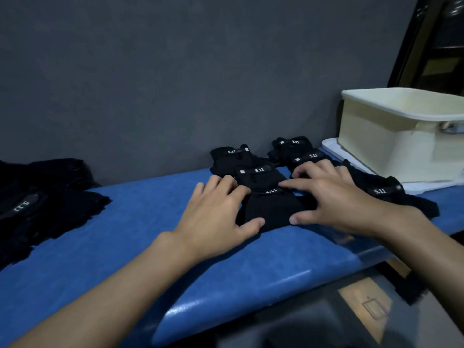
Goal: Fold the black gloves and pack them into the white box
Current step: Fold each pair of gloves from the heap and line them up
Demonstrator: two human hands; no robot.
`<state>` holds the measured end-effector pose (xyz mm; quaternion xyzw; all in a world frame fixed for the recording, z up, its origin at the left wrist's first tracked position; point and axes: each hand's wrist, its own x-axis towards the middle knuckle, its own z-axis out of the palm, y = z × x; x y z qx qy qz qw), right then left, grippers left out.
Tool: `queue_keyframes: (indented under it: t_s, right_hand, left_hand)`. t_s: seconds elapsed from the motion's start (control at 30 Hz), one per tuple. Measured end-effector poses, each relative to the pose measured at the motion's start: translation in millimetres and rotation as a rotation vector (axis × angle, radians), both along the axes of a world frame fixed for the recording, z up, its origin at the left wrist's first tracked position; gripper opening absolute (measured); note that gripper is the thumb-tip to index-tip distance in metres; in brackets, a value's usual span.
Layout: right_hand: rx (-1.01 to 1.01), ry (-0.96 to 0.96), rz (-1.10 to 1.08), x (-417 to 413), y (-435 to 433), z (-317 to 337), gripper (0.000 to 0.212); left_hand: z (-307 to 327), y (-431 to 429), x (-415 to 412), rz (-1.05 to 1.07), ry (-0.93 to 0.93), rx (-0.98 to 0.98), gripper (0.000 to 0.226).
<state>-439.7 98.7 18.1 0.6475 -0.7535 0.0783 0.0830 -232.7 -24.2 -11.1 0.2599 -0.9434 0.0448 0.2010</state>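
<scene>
A folded black glove (272, 209) with a white "5.11" label lies on the blue bench pad (140, 222). My left hand (216, 212) rests flat on its left side and my right hand (334, 197) on its right side, fingers spread and straight, both thumbs at its near edge. Several more folded black gloves (258, 172) lie in two rows behind it toward the wall. An unfolded black glove (386, 192) lies to the right, partly under my right wrist. The white box (381, 136) stands open at the far right on a white lid or tray.
A loose pile of black gloves (42, 197) lies at the pad's left end. A grey wall (175, 71) runs directly behind the bench. The pad's front edge drops to a dark floor at lower right. Bare blue pad spans between the pile and my hands.
</scene>
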Motion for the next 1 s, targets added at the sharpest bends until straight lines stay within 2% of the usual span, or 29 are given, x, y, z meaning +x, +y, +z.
queue_keyframes:
  t_s: [0.2,1.0]
  right_hand:
    - [0.011,0.02,-0.025,-3.8,-7.9,0.3,0.073]
    - [-0.087,-0.012,-0.05,-6.9,-7.2,-4.3,0.075]
  left_hand:
    - [-2.7,-1.8,-9.6,0.012,0.061,-0.088,0.07]
    - [-0.2,-4.8,-12.2,0.052,0.048,-0.111,0.072]
